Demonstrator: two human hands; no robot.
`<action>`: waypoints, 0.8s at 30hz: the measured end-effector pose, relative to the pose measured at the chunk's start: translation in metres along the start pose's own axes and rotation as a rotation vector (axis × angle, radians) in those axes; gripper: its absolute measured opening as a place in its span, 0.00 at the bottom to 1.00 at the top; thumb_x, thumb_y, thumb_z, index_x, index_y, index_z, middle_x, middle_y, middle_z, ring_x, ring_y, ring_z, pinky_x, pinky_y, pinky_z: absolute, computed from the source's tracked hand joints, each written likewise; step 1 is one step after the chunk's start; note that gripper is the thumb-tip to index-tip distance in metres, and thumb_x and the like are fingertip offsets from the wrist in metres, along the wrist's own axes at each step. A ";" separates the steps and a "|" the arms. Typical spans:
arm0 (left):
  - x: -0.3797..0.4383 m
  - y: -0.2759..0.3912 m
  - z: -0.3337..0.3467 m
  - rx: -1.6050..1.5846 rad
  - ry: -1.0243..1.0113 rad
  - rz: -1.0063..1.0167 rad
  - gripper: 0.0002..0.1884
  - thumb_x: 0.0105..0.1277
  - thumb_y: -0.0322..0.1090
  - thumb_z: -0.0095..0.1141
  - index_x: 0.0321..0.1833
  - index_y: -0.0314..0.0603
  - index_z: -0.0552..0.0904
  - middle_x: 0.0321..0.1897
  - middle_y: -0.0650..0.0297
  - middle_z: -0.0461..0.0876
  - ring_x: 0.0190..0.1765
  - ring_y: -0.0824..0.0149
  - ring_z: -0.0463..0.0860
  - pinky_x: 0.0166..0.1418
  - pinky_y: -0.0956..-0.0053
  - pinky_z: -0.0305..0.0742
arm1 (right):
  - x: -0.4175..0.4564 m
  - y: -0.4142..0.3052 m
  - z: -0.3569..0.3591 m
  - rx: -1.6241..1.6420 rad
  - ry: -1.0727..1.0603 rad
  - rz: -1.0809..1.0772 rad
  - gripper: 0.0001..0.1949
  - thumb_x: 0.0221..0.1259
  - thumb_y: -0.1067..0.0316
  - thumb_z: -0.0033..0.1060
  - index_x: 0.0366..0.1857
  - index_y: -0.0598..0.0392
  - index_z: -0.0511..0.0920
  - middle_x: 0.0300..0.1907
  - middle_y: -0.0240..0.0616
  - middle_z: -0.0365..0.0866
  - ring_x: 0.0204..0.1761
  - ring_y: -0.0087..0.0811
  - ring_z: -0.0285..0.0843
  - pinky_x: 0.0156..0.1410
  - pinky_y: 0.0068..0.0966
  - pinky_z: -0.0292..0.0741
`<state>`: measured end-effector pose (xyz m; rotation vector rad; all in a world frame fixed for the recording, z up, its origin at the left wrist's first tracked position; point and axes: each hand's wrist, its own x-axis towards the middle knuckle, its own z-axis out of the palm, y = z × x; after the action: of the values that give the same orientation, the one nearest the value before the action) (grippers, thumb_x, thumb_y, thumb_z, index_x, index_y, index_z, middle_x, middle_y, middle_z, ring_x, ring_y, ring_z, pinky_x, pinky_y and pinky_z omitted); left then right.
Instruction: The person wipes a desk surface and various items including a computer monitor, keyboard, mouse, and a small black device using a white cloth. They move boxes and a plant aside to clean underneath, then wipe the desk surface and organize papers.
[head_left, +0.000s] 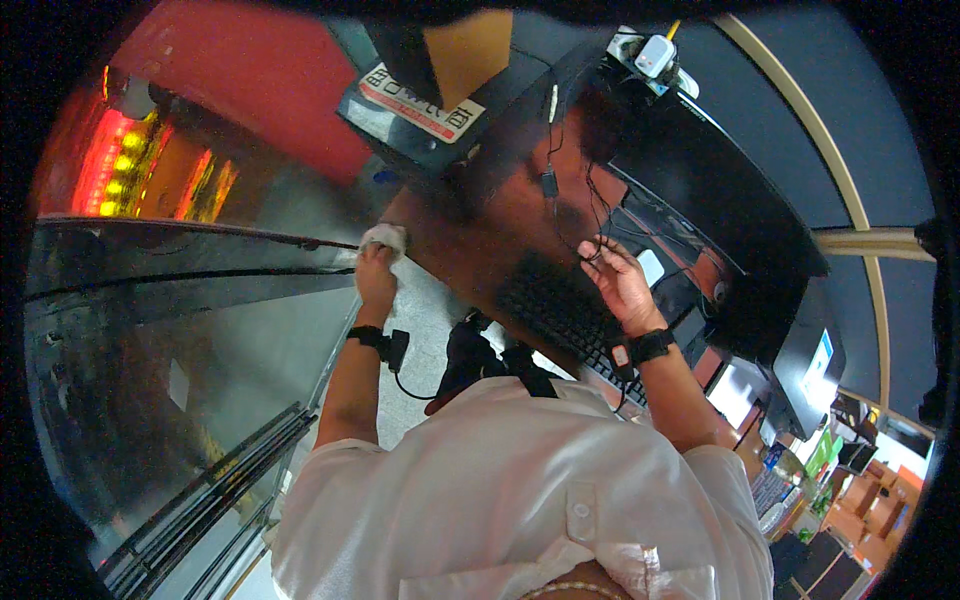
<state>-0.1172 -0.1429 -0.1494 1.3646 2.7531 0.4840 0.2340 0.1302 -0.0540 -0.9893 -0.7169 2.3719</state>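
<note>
My left hand (376, 281) grips a crumpled white cloth (388, 235) beside the left edge of a brown desk (439, 244). Thin black cables (596, 199) run over the desk, and my right hand (621, 281) pinches a length of them between thumb and fingers. A small dark connector (550, 184) sits on the cable further up. Below my right hand lies a black keyboard (551, 304), partly in shadow. A white mouse-sized object (649, 267) is just behind that hand.
A monitor (697, 165) stands along the right, with a white plug adapter (655, 56) behind it. At the desk's far left, a dark box (390, 127) bears a printed sign (424, 105) and a cardboard box (469, 56). Glass panels (247, 352) stand at my left.
</note>
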 end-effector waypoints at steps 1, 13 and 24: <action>0.001 -0.004 -0.009 0.051 0.036 -0.077 0.20 0.51 0.20 0.52 0.47 0.42 0.84 0.55 0.58 0.79 0.56 0.47 0.74 0.60 0.59 0.71 | 0.001 0.001 0.001 -0.002 0.035 -0.006 0.11 0.68 0.70 0.53 0.51 0.56 0.73 0.50 0.38 0.82 0.56 0.36 0.78 0.66 0.36 0.69; 0.012 0.108 0.021 -0.154 -0.340 0.386 0.21 0.55 0.28 0.56 0.55 0.40 0.78 0.60 0.54 0.73 0.64 0.48 0.71 0.63 0.59 0.73 | -0.017 -0.039 0.017 0.111 -0.049 -0.226 0.12 0.68 0.68 0.54 0.52 0.59 0.74 0.42 0.38 0.80 0.51 0.38 0.79 0.65 0.44 0.74; 0.137 0.232 0.143 0.116 -0.081 0.428 0.24 0.64 0.32 0.48 0.63 0.33 0.70 0.70 0.49 0.63 0.66 0.43 0.67 0.67 0.57 0.67 | -0.038 -0.052 0.038 0.124 -0.151 -0.275 0.16 0.72 0.67 0.49 0.59 0.60 0.68 0.52 0.44 0.78 0.59 0.39 0.75 0.68 0.39 0.70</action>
<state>0.0006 0.1329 -0.2032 1.9653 2.4546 0.2732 0.2403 0.1360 0.0199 -0.6215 -0.7019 2.2332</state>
